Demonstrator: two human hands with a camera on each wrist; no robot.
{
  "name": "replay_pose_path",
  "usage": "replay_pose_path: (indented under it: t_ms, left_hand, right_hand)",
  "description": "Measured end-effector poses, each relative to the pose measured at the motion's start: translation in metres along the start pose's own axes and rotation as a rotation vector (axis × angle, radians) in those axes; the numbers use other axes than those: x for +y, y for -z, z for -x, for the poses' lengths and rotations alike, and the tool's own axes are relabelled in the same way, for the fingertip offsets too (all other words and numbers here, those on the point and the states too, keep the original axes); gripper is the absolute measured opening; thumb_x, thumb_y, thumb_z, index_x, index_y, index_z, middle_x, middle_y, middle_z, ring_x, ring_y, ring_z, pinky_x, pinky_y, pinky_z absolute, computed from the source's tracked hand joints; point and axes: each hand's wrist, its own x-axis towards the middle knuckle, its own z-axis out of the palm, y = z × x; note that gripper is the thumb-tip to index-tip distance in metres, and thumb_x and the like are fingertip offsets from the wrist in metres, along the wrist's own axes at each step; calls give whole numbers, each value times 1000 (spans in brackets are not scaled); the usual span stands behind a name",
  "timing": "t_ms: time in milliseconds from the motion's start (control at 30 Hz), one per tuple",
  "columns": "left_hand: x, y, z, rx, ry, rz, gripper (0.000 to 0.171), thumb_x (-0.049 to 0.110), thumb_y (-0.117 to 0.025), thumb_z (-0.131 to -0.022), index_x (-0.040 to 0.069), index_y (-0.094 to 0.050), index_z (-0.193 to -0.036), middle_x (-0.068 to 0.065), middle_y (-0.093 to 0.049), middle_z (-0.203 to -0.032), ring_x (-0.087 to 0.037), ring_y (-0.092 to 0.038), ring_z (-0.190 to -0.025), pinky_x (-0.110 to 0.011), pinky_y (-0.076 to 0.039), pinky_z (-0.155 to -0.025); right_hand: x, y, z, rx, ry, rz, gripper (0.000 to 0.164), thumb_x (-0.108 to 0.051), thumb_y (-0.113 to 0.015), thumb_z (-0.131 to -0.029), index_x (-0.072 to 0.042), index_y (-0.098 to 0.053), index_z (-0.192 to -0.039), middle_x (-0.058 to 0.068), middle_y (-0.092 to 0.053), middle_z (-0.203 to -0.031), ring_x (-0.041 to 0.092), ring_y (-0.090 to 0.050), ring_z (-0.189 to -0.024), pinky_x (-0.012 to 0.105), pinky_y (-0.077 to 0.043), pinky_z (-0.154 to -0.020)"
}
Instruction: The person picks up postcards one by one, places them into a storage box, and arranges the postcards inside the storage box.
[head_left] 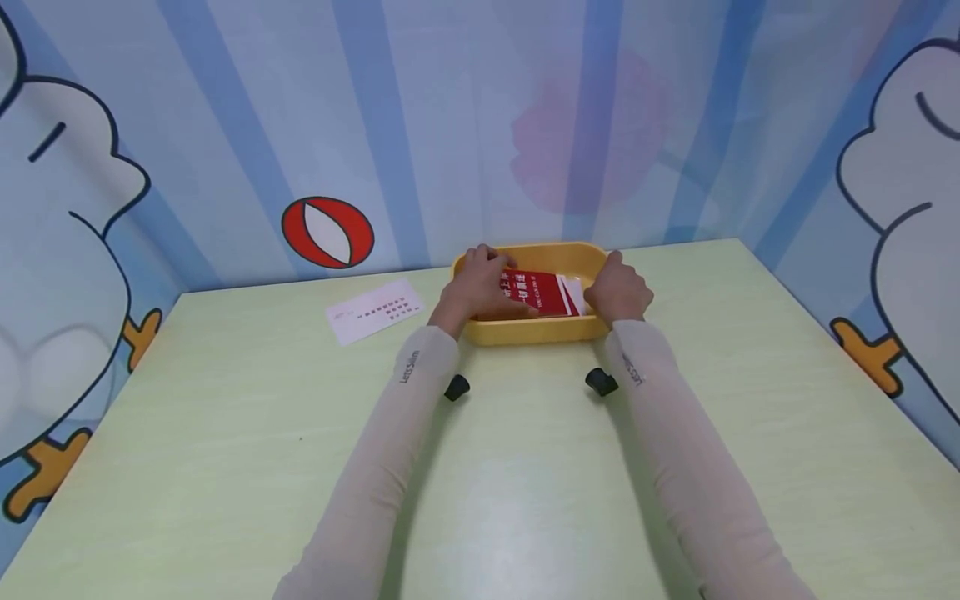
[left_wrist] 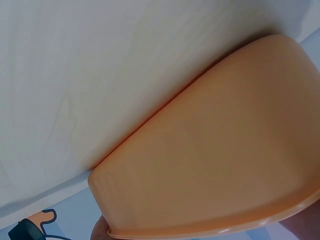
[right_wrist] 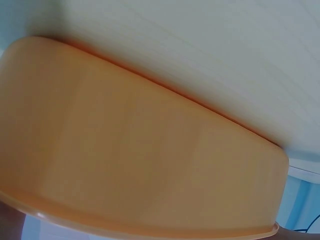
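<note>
A yellow-orange plastic basin (head_left: 532, 333) stands near the back edge of the table. Inside it lies a red printed card (head_left: 551, 293) with white lettering and a white right end. My left hand (head_left: 480, 287) reaches over the basin's left side and grips the card, thumb along its near edge and fingers at its far edge. At the opposite end, my right hand (head_left: 618, 290) holds the basin's right rim with curled fingers. The basin's outer wall (left_wrist: 210, 150) fills much of the left wrist view; the same wall (right_wrist: 140, 150) dominates the right wrist view.
On the table (head_left: 225, 433), left of the basin, a white card (head_left: 377, 311) with small print lies flat. Behind the table rises a blue striped backdrop (head_left: 465, 125) with cartoon figures, close to the basin. Small black devices (head_left: 602, 382) sit beneath the wrists.
</note>
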Motion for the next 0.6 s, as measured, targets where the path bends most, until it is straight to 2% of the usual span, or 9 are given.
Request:
replay_pose_path:
  t_ms: [267,600]
  left_hand:
    - [1,1,0,-36,-33,-80,80,55,-78,-71,25,-47,-138,-5,-36,-145,-21,-29,-133,-49,-51,-96]
    - [4,-4,-1,-81,-41,-179,75,59,-73,-76,20,-49,-136,-6,-39,-141,-21,-29,-131,-47,-51,-98]
  right_hand:
    - [0,0,-1,7,3,1,58,-23,-55,-94,-2,-29,-141,22,-57,-125,36,-60,-106,53,-49,-98]
    - [1,0,3,9,12,-4,55,-22,-57,-93,-2,-31,-138,22,-57,-121,37,-60,-104,53,-48,-98]
